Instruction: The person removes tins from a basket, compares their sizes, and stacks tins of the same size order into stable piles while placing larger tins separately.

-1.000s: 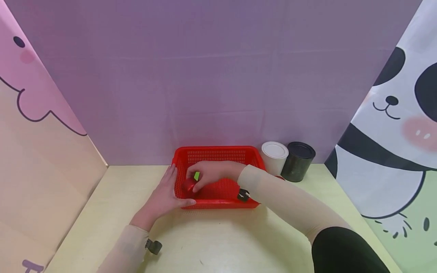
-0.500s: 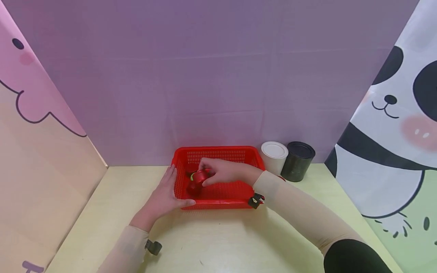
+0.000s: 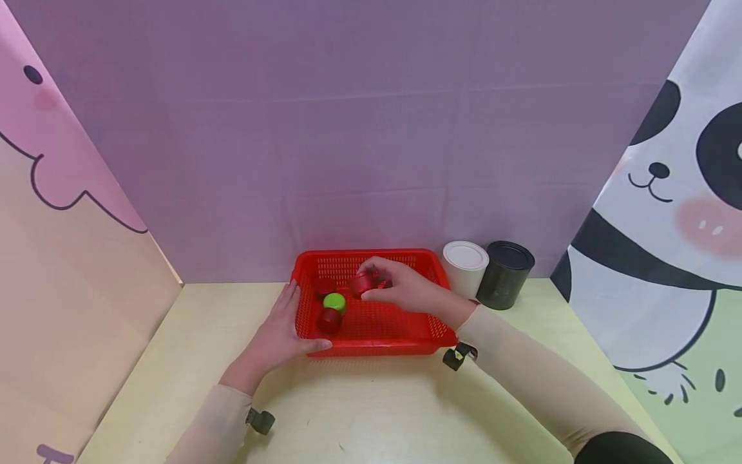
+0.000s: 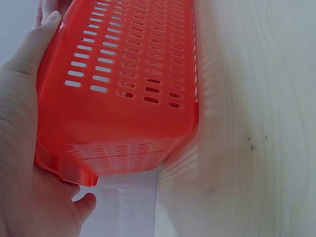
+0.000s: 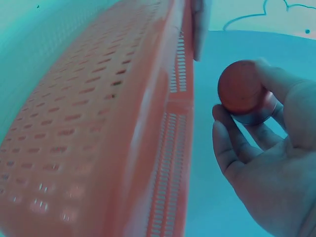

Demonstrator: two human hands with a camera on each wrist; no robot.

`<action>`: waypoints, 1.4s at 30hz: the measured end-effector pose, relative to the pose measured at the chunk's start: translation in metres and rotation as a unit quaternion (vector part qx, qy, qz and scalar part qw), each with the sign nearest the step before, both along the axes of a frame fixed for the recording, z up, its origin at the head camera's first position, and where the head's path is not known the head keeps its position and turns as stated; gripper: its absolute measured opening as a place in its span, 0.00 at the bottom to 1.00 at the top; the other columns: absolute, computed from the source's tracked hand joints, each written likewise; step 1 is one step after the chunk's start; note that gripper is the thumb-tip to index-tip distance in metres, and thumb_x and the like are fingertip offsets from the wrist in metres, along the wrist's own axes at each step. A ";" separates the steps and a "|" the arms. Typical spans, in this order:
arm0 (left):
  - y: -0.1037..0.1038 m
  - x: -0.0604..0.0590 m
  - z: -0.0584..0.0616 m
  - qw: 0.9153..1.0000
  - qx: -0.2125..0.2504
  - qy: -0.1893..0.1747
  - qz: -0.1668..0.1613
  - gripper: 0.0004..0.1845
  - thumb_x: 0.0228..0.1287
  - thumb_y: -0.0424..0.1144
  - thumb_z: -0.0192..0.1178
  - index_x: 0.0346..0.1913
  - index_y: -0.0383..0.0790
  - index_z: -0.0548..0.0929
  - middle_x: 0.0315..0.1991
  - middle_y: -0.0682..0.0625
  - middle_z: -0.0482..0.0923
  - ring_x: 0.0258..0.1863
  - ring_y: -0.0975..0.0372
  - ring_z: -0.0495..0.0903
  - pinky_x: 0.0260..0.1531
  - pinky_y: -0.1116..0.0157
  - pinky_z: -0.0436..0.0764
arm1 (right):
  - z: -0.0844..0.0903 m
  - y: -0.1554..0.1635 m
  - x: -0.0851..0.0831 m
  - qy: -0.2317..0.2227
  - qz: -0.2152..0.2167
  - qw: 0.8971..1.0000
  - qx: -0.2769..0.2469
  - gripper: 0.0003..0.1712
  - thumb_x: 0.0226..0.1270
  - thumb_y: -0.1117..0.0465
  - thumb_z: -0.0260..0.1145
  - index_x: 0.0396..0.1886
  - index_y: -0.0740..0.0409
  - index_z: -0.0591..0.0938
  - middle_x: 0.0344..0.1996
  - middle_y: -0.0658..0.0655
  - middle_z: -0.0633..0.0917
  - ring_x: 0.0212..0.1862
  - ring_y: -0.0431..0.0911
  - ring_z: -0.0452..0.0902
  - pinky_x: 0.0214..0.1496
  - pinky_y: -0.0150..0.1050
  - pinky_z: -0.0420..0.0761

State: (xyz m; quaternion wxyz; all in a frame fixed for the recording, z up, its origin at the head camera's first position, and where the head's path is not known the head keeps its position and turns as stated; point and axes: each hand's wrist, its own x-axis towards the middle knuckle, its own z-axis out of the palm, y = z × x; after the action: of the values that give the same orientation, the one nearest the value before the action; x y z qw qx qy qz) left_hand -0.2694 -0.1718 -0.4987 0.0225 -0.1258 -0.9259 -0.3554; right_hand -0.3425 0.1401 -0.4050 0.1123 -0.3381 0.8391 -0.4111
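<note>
My left hand (image 3: 281, 328) grips the left front corner of a red plastic basket (image 3: 371, 348), its thumb along the near rim and its fingers along the left rim. In the left wrist view the fingertips reach under the rim. My right hand (image 3: 400, 287) holds a small round red container (image 5: 242, 89), smooth and flat-ended, between thumb and fingers over the basket's middle. Inside the basket, at its left end, lie a bright green round piece (image 3: 334, 302), a dark red cylinder (image 3: 329, 321) in front of it and another dark red round piece (image 3: 325, 288) behind.
A white-lidded canister (image 3: 466, 264) and a black canister (image 3: 505, 274) stand together just right of the basket. A purple cloth wall (image 3: 371, 129) rises behind the basket. The pale tabletop (image 3: 359, 412) stretches out in front.
My right hand has lifted the red container from the basket's left end and moved it right and back. The green piece and dark red pieces are now uncovered. My left hand stays put.
</note>
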 end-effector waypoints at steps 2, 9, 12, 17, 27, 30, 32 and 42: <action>0.001 -0.001 -0.001 1.000 0.005 -0.002 0.000 0.77 0.50 0.64 0.85 0.91 0.36 0.46 0.92 0.42 0.41 0.89 0.43 0.44 0.64 0.38 0.84 | 0.000 0.008 0.001 0.005 -0.017 1.000 -0.007 0.26 0.72 0.58 0.80 0.65 0.41 0.80 0.58 0.49 0.85 0.61 0.54 0.82 0.57 0.47 0.90; 0.004 -0.001 -0.003 1.000 0.014 -0.008 0.000 0.78 0.50 0.62 0.86 0.91 0.38 0.45 0.92 0.43 0.40 0.89 0.43 0.43 0.63 0.39 0.85 | -0.001 0.037 0.009 0.032 -0.076 0.996 -0.034 0.26 0.71 0.62 0.80 0.63 0.44 0.81 0.56 0.52 0.86 0.59 0.56 0.82 0.54 0.48 0.90; 0.003 -0.001 -0.002 1.000 0.011 -0.006 0.000 0.78 0.50 0.62 0.86 0.91 0.37 0.45 0.92 0.42 0.39 0.89 0.43 0.43 0.63 0.39 0.85 | -0.002 0.046 0.014 0.040 -0.099 0.993 -0.051 0.26 0.70 0.64 0.79 0.64 0.48 0.80 0.57 0.55 0.85 0.57 0.57 0.82 0.52 0.48 0.90; 0.003 0.000 -0.001 1.000 0.011 -0.009 -0.002 0.78 0.50 0.63 0.86 0.91 0.37 0.44 0.92 0.42 0.39 0.89 0.43 0.42 0.64 0.39 0.84 | -0.005 0.058 0.022 0.020 -0.118 0.988 -0.095 0.24 0.72 0.68 0.74 0.64 0.53 0.78 0.58 0.61 0.84 0.56 0.59 0.82 0.51 0.46 0.90; 0.004 -0.001 -0.001 1.000 0.010 -0.008 -0.002 0.77 0.51 0.64 0.85 0.91 0.37 0.45 0.92 0.42 0.39 0.89 0.43 0.42 0.64 0.39 0.84 | -0.009 0.072 0.029 0.020 -0.131 0.982 -0.131 0.22 0.75 0.70 0.69 0.65 0.59 0.77 0.59 0.65 0.81 0.58 0.60 0.80 0.56 0.44 0.89; 0.004 -0.001 -0.001 1.000 0.012 -0.009 -0.002 0.77 0.51 0.64 0.85 0.91 0.37 0.45 0.92 0.42 0.39 0.89 0.43 0.42 0.64 0.39 0.84 | -0.009 0.077 0.031 0.017 -0.138 0.982 -0.128 0.22 0.75 0.70 0.69 0.65 0.58 0.77 0.60 0.65 0.82 0.58 0.60 0.81 0.55 0.41 0.89; 0.004 0.000 0.000 1.000 0.012 -0.011 -0.003 0.77 0.51 0.63 0.86 0.91 0.36 0.45 0.92 0.42 0.39 0.89 0.43 0.42 0.64 0.39 0.85 | -0.009 0.081 0.031 0.012 -0.142 0.982 -0.124 0.23 0.74 0.70 0.70 0.65 0.58 0.77 0.61 0.64 0.82 0.58 0.60 0.81 0.55 0.40 0.89; 0.004 0.001 0.000 1.000 0.013 -0.008 -0.002 0.77 0.51 0.62 0.86 0.91 0.36 0.46 0.92 0.42 0.39 0.89 0.43 0.42 0.63 0.39 0.85 | -0.012 0.103 0.035 0.017 -0.176 0.977 -0.122 0.27 0.72 0.72 0.72 0.67 0.58 0.77 0.64 0.64 0.82 0.62 0.62 0.81 0.57 0.41 0.90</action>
State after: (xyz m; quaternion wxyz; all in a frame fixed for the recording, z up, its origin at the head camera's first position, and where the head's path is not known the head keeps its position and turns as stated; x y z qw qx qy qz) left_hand -0.2687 -0.1675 -0.4985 0.0163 -0.1250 -0.9209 -0.3688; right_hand -0.3078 0.2428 -0.4174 -0.0181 -0.2028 0.8310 -0.5177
